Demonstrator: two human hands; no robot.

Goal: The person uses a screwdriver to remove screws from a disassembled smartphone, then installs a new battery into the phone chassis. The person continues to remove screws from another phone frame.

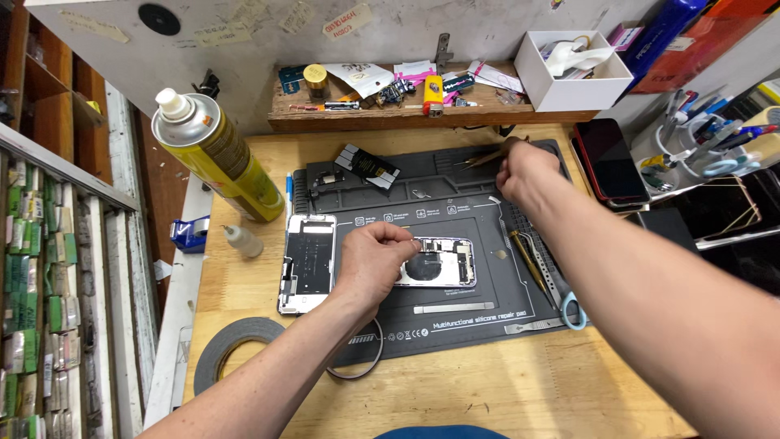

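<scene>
Wooden worktop (pixel 487 390) w/ grey repair mat (pixel 455 317). Left hand (pixel 374 260) resting on opened phone body (pixel 443 264) at mat centre, fingers pinched, grasp unclear. Detached screen (pixel 307 264) just left. Right hand (pixel 528 172) farther back, pinching thin tool (pixel 479 160).

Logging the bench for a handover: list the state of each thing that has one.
Opened phone body with exposed parts: back off, flat on grey repair mat, left hand on it.
White phone screen panel: detached, face down.
Yellow spray can: capped, tilted.
Right hand: fingers pinched at the mat's top edge.
White cardboard box: open.
</scene>
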